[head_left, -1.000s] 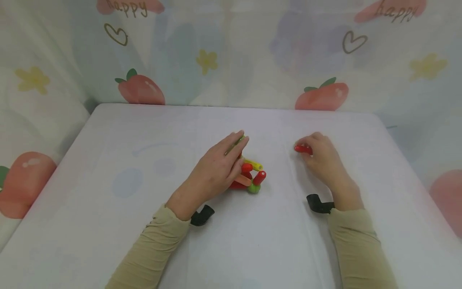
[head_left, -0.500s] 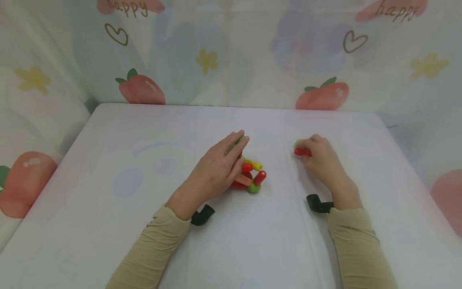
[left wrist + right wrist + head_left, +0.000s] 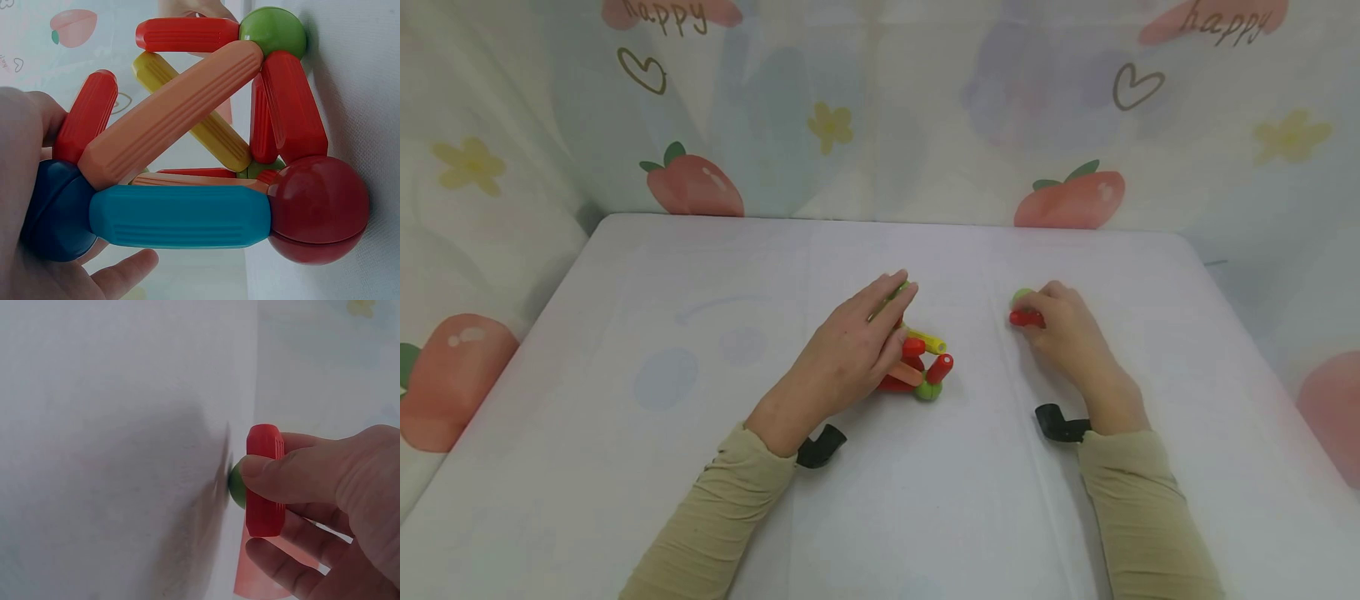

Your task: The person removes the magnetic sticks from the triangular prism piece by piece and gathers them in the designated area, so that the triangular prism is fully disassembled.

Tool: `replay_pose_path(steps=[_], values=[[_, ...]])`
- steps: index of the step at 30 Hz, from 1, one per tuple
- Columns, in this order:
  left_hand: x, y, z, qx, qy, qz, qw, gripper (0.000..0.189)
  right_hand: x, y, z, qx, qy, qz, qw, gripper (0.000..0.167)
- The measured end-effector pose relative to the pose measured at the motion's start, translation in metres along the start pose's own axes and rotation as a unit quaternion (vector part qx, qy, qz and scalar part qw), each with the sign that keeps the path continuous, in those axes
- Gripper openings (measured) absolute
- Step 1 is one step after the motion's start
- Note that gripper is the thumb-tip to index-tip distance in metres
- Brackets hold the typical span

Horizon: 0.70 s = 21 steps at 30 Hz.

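My left hand (image 3: 842, 354) lies with straight fingers over a frame of magnetic building rods and balls. In the left wrist view, its thumb and fingers are on either side of a dark blue ball (image 3: 59, 209). From that ball run a teal rod (image 3: 181, 217) to a red ball (image 3: 319, 206) and an orange rod (image 3: 175, 112) to a green ball (image 3: 273, 31). A yellow rod (image 3: 927, 342) shows farther back. Off to the right, my right hand (image 3: 1071, 342) pinches a loose red rod (image 3: 265, 519) under the thumb. Behind that rod a green ball (image 3: 237, 485) partly shows.
Both hands work over a white-covered table (image 3: 940, 500), with a printed fabric backdrop (image 3: 917, 108) along its far edge. Black curved pieces stick out beside the left wrist (image 3: 822, 447) and the right wrist (image 3: 1060, 423).
My right hand has shifted slightly toward me with the red rod, and more of the green ball behind it shows. The left hand and the frame have stayed put.
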<state>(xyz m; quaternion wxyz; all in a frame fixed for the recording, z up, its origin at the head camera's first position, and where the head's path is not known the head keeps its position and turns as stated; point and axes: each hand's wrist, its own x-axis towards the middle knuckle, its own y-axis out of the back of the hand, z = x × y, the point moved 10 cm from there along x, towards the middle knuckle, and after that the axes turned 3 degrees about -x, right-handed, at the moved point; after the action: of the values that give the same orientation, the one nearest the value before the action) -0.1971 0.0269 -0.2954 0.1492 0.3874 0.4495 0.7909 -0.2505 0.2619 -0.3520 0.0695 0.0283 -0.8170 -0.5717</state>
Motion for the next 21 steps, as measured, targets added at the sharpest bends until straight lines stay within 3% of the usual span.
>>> replay_pose_path(steps=[21], values=[[-0.0003, 0.0006, 0.0006, 0.007, -0.004, 0.0, 1.0, 0.049, -0.0002, -0.0067, 0.0022, -0.014, -0.013, -0.007, 0.9998, 0.028]])
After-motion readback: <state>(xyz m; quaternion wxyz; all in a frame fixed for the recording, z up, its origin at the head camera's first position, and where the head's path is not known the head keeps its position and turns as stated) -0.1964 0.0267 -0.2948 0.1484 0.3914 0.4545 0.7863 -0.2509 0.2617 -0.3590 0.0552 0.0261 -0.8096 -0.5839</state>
